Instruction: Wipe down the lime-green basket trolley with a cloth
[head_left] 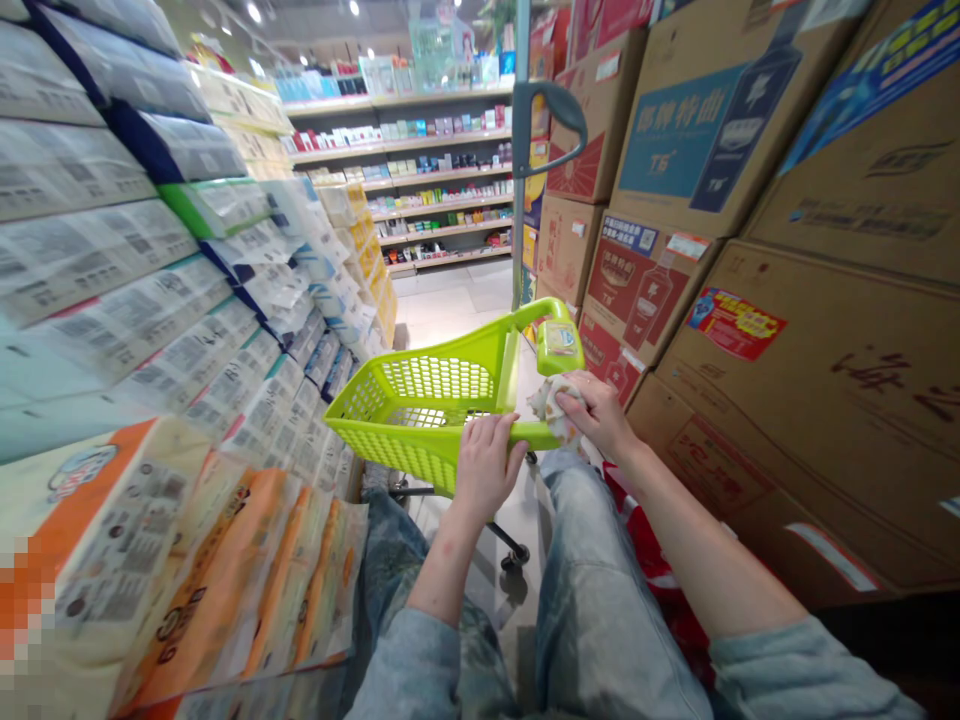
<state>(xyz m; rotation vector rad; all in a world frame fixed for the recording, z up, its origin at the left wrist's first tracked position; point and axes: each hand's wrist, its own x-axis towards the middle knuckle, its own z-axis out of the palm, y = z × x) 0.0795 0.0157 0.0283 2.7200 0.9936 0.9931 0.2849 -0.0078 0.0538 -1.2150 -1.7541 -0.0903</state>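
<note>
A lime-green plastic shopping cart [420, 400] stands in the aisle right in front of my knees. My left hand [486, 463] is closed over the near rim of its basket. My right hand [600, 410] is closed on a crumpled pale cloth [550, 403] and presses it against the cart's rim at the near right corner, just below the green handle block [559, 347]. The cart's grey handle pole [520, 200] rises from that corner to a curved grey grip [555, 115]. The basket looks empty.
Stacked packs of tissue paper [150, 330] wall the left side. Brown cardboard cartons [787, 300] are piled high on the right. My jeans-clad knees [592, 560] sit low in the aisle. Far shelves [435, 180] hold small goods beyond a pale tiled floor [450, 310].
</note>
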